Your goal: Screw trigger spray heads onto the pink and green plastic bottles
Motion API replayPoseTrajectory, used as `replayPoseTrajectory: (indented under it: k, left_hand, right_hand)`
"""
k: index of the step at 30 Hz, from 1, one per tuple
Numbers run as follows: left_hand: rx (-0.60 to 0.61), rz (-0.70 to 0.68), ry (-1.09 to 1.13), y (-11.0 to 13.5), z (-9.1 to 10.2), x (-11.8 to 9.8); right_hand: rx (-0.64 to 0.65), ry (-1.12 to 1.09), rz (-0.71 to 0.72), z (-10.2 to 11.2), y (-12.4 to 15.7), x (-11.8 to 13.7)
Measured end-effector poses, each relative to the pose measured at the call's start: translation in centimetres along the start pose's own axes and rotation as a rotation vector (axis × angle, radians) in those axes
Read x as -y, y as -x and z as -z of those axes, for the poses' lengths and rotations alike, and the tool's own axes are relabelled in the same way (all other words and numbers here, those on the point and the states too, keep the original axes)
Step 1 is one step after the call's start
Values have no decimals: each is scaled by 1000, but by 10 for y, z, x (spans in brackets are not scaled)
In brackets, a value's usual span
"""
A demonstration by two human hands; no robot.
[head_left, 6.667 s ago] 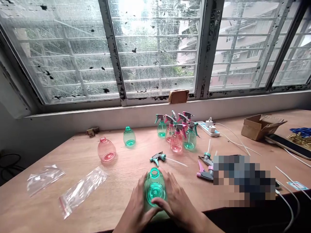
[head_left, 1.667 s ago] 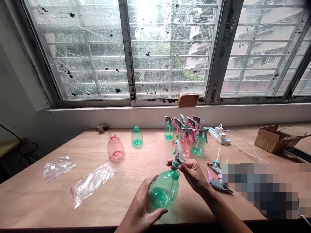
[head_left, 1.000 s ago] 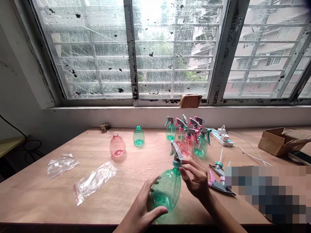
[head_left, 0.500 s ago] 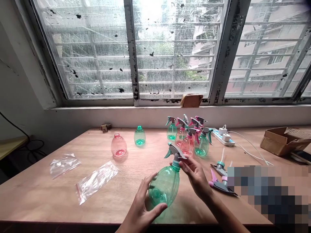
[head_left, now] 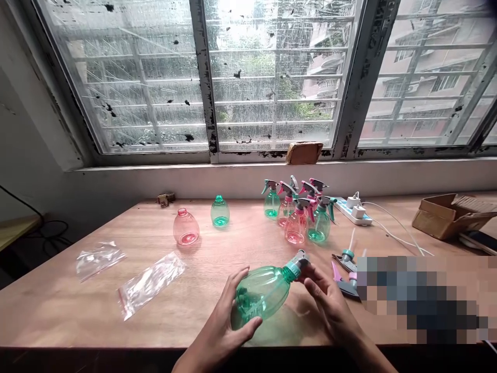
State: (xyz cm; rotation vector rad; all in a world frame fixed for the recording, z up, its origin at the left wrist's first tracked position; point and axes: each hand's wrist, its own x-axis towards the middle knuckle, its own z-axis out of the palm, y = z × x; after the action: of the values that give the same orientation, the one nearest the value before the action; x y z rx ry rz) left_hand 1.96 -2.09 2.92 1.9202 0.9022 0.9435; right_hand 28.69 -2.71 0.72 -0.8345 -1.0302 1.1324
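A clear green spray bottle (head_left: 264,291) is tilted over the front of the table, its neck toward the right. My left hand (head_left: 229,318) wraps round the lower body, thumb in front and fingers behind. At the grey and teal trigger head (head_left: 298,263), my right hand (head_left: 330,298) has its fingers closed round the far side; some fingertips are hidden. To the right lie loose trigger heads, one with a teal collar (head_left: 348,255) and one with a pink trigger (head_left: 337,272). A pink bottle (head_left: 186,228) and a green bottle (head_left: 220,212), both without heads, stand upright farther back.
Several pink and green spray bottles (head_left: 297,228) with heads stand grouped behind my hands. Two clear plastic bags (head_left: 151,282) lie on the left. A power strip (head_left: 351,213) with white plugs and cables and a cardboard box (head_left: 440,217) occupy the right. A blurred patch covers the right front.
The green spray bottle has tipped over to the right, from nearly upright to a slant. Its head has turned, and my right hand has moved lower and to the right with it.
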Motion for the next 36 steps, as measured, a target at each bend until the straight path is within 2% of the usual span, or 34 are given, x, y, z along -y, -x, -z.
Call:
replayPoseTrajectory:
  k: [6, 10, 13, 18, 21, 25, 31, 36]
  left_hand:
    - [2, -56, -99, -1, 1, 5]
    - [30, 1, -47, 0, 2, 5]
    - [-2, 15, -8, 0, 1, 3]
    - [-33, 42, 57, -4, -1, 3]
    - [-4, 44, 65, -4, 0, 7]
    - [30, 90, 19, -2, 3, 10]
    - [-27, 136, 0, -2, 4, 4]
    - [-80, 165, 9, -2, 2, 11]
  right_hand:
    - [6, -143, -43, 4, 5, 3]
    - [-19, -141, -28, 11, 8, 8]
    - [0, -107, -19, 15, 10, 5]
    - [-47, 26, -56, 13, 11, 0]
    - [-26, -24, -35, 10, 9, 0]
    - [-27, -89, -102, 8, 5, 0]
    - [-30, -80, -107, 9, 4, 0]
    - [-31, -51, -183, 13, 5, -1]
